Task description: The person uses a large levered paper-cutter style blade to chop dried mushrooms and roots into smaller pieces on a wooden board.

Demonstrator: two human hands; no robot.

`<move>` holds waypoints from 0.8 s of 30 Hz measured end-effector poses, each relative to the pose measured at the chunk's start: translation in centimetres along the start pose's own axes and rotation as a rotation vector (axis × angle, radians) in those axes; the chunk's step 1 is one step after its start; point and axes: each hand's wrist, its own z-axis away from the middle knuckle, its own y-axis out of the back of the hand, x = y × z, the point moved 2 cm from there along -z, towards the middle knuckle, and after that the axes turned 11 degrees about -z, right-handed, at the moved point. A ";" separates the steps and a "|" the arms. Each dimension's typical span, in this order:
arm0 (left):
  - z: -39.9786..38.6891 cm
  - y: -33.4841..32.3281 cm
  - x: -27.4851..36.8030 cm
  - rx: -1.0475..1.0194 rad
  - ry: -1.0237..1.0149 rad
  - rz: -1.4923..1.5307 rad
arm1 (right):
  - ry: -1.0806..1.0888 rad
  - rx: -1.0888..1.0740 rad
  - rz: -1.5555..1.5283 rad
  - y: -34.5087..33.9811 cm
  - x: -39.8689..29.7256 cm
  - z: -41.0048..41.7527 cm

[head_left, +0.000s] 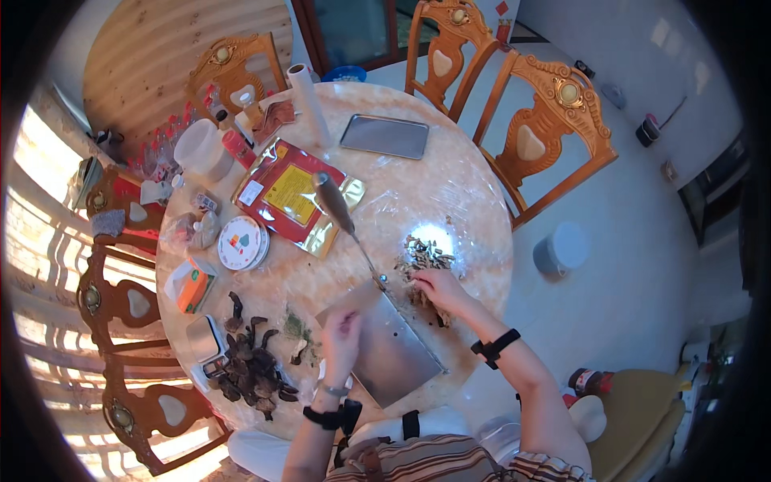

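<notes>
My right hand (pixel 443 289) reaches into a heap of chopped dark and pale pieces (pixel 426 256) on the round table, fingertips bunched at its near edge; whether they grip a piece cannot be told. My left hand (pixel 341 337), loosely curled, is over the left edge of a broad metal guillotine-like cutter plate (pixel 400 346). Its long blade arm rises from the plate and ends in a brown handle (pixel 332 202). Left of my left hand lies a pile of dark dried mushrooms (pixel 253 367), with greenish crumbs (pixel 295 325) and a pale piece (pixel 298 350) between.
Around the table (pixel 373 181) stand carved wooden chairs (pixel 536 138). On it are a metal tray (pixel 385 136), a red and gold pouch (pixel 295 196), a plastic wrap roll (pixel 310 105), stacked plates (pixel 242 243), a tissue pack (pixel 196 286) and a small scale (pixel 205 338). A lidded bucket (pixel 560 250) stands on the floor.
</notes>
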 end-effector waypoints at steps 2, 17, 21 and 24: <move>-1.1 -3.0 0.2 -0.094 -0.058 -0.084 | 0.074 -0.039 -0.012 0.2 -1.3 0.7; -2.1 -7.9 -1.2 -0.729 0.677 0.948 | -0.107 -0.156 -0.548 -0.7 -2.6 2.9; -1.5 -9.1 -1.5 -0.667 0.725 1.088 | -0.212 0.015 -0.647 -1.1 -0.5 2.7; -1.5 -9.1 -1.4 -0.553 0.638 0.939 | -0.057 0.195 -0.099 -0.3 -0.7 2.7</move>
